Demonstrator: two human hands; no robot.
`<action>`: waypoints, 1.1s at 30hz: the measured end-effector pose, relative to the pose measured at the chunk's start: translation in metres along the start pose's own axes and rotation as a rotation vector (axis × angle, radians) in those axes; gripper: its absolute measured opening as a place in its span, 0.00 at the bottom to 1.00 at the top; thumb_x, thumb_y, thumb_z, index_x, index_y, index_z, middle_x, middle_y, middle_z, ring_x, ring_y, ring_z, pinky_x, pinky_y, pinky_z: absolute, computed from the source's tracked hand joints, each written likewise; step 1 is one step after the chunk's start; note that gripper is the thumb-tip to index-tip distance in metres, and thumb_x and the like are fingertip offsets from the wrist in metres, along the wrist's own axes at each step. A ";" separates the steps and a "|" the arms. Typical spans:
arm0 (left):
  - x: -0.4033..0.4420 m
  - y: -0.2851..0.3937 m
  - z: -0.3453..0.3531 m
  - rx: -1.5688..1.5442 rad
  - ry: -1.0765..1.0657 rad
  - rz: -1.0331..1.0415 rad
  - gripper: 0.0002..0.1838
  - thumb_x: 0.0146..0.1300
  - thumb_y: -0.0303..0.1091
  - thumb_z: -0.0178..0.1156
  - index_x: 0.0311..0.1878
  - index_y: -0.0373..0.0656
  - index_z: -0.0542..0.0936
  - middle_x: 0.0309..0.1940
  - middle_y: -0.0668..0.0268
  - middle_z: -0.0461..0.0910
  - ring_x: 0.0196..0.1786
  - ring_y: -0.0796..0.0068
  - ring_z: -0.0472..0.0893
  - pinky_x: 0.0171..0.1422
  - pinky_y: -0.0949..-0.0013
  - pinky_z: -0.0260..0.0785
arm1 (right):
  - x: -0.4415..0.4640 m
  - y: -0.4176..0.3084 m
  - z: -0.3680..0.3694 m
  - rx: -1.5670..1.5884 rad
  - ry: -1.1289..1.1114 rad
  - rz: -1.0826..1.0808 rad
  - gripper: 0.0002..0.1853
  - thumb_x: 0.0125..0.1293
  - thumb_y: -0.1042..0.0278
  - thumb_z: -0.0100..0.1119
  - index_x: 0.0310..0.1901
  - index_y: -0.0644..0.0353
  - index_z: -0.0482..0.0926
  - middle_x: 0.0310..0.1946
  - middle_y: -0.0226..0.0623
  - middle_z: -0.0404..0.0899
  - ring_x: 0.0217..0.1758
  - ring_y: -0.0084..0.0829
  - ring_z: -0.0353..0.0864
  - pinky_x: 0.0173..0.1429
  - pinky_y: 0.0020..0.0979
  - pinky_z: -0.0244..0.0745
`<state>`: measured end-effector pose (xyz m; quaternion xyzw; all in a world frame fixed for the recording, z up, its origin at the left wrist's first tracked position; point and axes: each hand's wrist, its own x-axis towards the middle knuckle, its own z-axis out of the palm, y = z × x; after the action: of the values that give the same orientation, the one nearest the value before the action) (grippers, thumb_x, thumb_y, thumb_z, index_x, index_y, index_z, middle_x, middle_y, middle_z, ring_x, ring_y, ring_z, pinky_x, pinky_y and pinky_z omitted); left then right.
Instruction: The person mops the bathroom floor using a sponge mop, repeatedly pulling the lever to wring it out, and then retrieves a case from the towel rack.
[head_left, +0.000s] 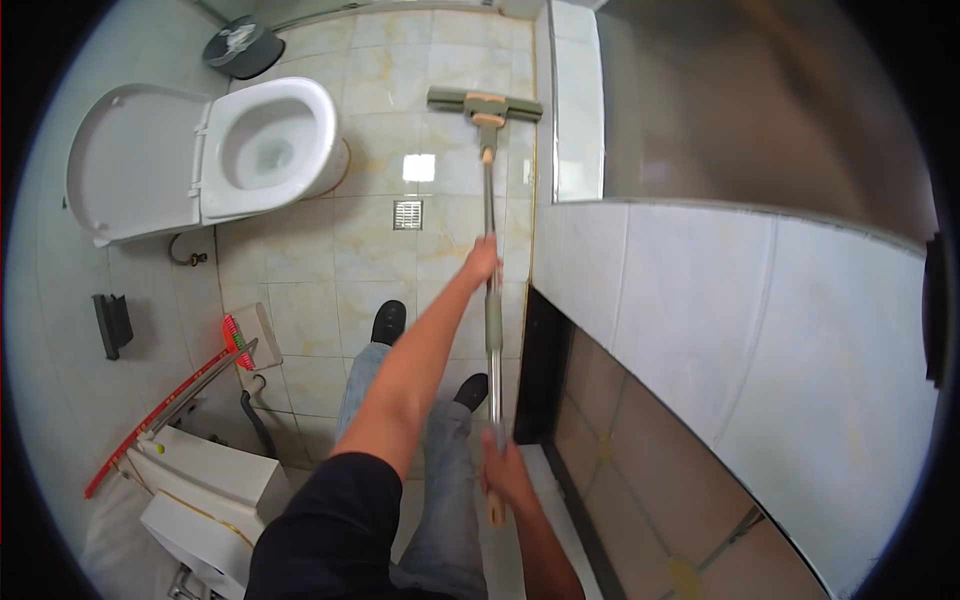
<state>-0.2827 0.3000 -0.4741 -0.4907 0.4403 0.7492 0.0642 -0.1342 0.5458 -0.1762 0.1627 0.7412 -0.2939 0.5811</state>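
Observation:
A mop with a long metal pole (490, 200) stretches from the lower middle of the view up to its wide grey-green head (485, 105), which lies by the right wall. My left hand (484, 262) is wrapped round the pole below the head. Lower down, my right hand (505, 472) grips the pole near its tan end, slightly blurred by motion. A square floor drain (408, 215) lies left of the pole in the pale tiles (375, 260).
On the left are an open white toilet (325, 130), a grey bin (243, 50) behind it, and a red-handled broom (160, 410) against the wall. A white cabinet (215, 475) is at lower left. A tiled ledge (690, 290) borders the right side.

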 end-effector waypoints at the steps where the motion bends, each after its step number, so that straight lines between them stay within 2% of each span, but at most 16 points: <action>1: 0.013 0.031 -0.010 0.075 0.028 0.035 0.33 0.77 0.60 0.36 0.58 0.34 0.71 0.37 0.45 0.81 0.35 0.56 0.85 0.42 0.55 0.77 | 0.038 -0.021 0.002 -0.057 0.045 -0.107 0.27 0.74 0.38 0.49 0.39 0.59 0.69 0.13 0.33 0.70 0.11 0.28 0.72 0.16 0.33 0.66; 2: 0.019 0.052 -0.018 0.066 0.040 0.049 0.33 0.77 0.60 0.36 0.58 0.34 0.71 0.37 0.45 0.81 0.35 0.56 0.85 0.42 0.55 0.77 | 0.057 -0.069 0.000 -0.074 0.019 -0.163 0.27 0.75 0.37 0.48 0.38 0.60 0.69 0.13 0.34 0.70 0.11 0.29 0.72 0.15 0.34 0.66; 4: 0.022 0.091 -0.031 0.422 0.191 0.541 0.33 0.77 0.58 0.38 0.66 0.37 0.68 0.45 0.44 0.81 0.47 0.56 0.84 0.56 0.58 0.73 | 0.094 -0.164 0.001 -0.019 -0.016 -0.144 0.32 0.73 0.33 0.48 0.33 0.62 0.71 0.11 0.37 0.69 0.10 0.32 0.72 0.14 0.36 0.66; 8: -0.063 0.123 -0.083 0.294 -0.029 0.398 0.29 0.75 0.56 0.43 0.66 0.41 0.70 0.47 0.48 0.83 0.50 0.54 0.84 0.59 0.57 0.71 | 0.159 -0.257 0.017 -0.084 -0.014 -0.224 0.30 0.73 0.39 0.52 0.30 0.63 0.70 0.11 0.37 0.68 0.10 0.32 0.71 0.14 0.37 0.67; 10: -0.110 0.105 -0.112 0.487 0.007 0.279 0.27 0.74 0.53 0.45 0.62 0.40 0.73 0.46 0.46 0.84 0.51 0.51 0.83 0.59 0.55 0.72 | 0.162 -0.262 0.041 0.106 -0.051 -0.325 0.21 0.72 0.53 0.56 0.29 0.63 0.68 0.13 0.37 0.69 0.11 0.32 0.71 0.14 0.37 0.68; 11: -0.112 0.069 -0.129 0.567 0.043 0.299 0.26 0.74 0.53 0.46 0.60 0.40 0.75 0.45 0.46 0.84 0.51 0.50 0.83 0.59 0.54 0.72 | 0.159 -0.251 0.049 0.103 -0.071 -0.324 0.21 0.72 0.53 0.56 0.29 0.63 0.68 0.13 0.37 0.69 0.11 0.32 0.71 0.14 0.37 0.68; 15: -0.197 -0.034 -0.139 0.738 0.112 0.230 0.24 0.73 0.51 0.48 0.54 0.39 0.78 0.45 0.46 0.84 0.52 0.46 0.82 0.58 0.52 0.73 | 0.128 -0.138 0.043 -0.070 -0.165 -0.410 0.08 0.65 0.73 0.55 0.40 0.63 0.65 0.17 0.35 0.69 0.12 0.30 0.72 0.14 0.36 0.70; 17: -0.239 -0.093 -0.119 0.742 0.062 0.138 0.24 0.73 0.51 0.49 0.52 0.38 0.79 0.44 0.47 0.84 0.49 0.49 0.84 0.57 0.55 0.74 | 0.075 -0.065 0.018 -0.068 -0.102 -0.389 0.10 0.66 0.73 0.56 0.43 0.62 0.64 0.18 0.34 0.69 0.12 0.29 0.72 0.14 0.35 0.69; 20: -0.280 -0.182 -0.057 0.417 -0.070 -0.048 0.24 0.73 0.52 0.49 0.52 0.37 0.78 0.39 0.53 0.85 0.42 0.58 0.85 0.50 0.57 0.76 | 0.001 0.066 -0.042 -0.058 -0.139 -0.319 0.12 0.68 0.69 0.59 0.44 0.60 0.65 0.18 0.32 0.70 0.13 0.27 0.72 0.15 0.33 0.68; 21: -0.306 -0.181 -0.029 0.174 -0.120 -0.239 0.25 0.74 0.54 0.49 0.55 0.40 0.76 0.37 0.62 0.83 0.30 0.70 0.82 0.37 0.64 0.76 | -0.028 0.105 -0.063 -0.042 -0.160 -0.277 0.14 0.68 0.67 0.60 0.46 0.60 0.65 0.19 0.32 0.71 0.13 0.27 0.72 0.16 0.32 0.67; 23: -0.337 -0.195 0.021 -0.100 -0.137 -0.458 0.28 0.75 0.58 0.45 0.57 0.42 0.75 0.39 0.61 0.81 0.35 0.69 0.82 0.37 0.61 0.76 | -0.098 0.174 -0.109 -0.015 -0.216 -0.111 0.13 0.72 0.63 0.59 0.46 0.58 0.66 0.19 0.29 0.69 0.16 0.23 0.71 0.18 0.29 0.67; 26: -0.381 -0.209 0.089 -0.577 -0.161 -0.613 0.28 0.75 0.63 0.42 0.45 0.44 0.73 0.29 0.62 0.75 0.32 0.64 0.79 0.41 0.53 0.77 | -0.191 0.258 -0.167 0.008 -0.276 0.103 0.15 0.75 0.60 0.54 0.57 0.55 0.67 0.22 0.28 0.70 0.17 0.23 0.71 0.19 0.29 0.68; 28: -0.403 -0.234 0.125 -0.646 -0.105 -0.727 0.27 0.75 0.63 0.42 0.42 0.45 0.71 0.27 0.62 0.73 0.31 0.64 0.78 0.40 0.51 0.77 | -0.249 0.283 -0.186 0.079 -0.223 0.267 0.21 0.76 0.58 0.53 0.66 0.50 0.64 0.21 0.26 0.69 0.17 0.24 0.71 0.19 0.30 0.69; 29: -0.413 -0.247 0.141 -0.711 -0.046 -0.825 0.27 0.75 0.63 0.42 0.39 0.46 0.69 0.26 0.62 0.71 0.30 0.64 0.77 0.39 0.50 0.77 | -0.270 0.290 -0.196 -0.027 -0.180 0.268 0.22 0.75 0.56 0.54 0.66 0.50 0.66 0.23 0.29 0.72 0.19 0.25 0.74 0.21 0.31 0.71; 31: -0.444 -0.271 0.168 -0.668 0.037 -0.776 0.27 0.76 0.61 0.43 0.39 0.43 0.69 0.24 0.60 0.72 0.26 0.63 0.77 0.34 0.49 0.77 | -0.292 0.305 -0.214 -0.130 -0.137 0.264 0.23 0.75 0.53 0.54 0.66 0.51 0.67 0.24 0.32 0.75 0.22 0.26 0.77 0.23 0.33 0.73; 33: -0.468 -0.282 0.182 -0.503 0.100 -0.714 0.27 0.76 0.60 0.43 0.38 0.41 0.69 0.22 0.60 0.73 0.23 0.62 0.77 0.31 0.51 0.76 | -0.298 0.320 -0.218 -0.460 0.005 0.205 0.23 0.73 0.48 0.55 0.59 0.56 0.74 0.29 0.43 0.81 0.29 0.33 0.83 0.31 0.39 0.77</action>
<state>-0.0191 0.7590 -0.2481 -0.6479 0.0497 0.7393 0.1764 -0.0340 0.9600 0.0628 0.1013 0.7695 -0.0565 0.6280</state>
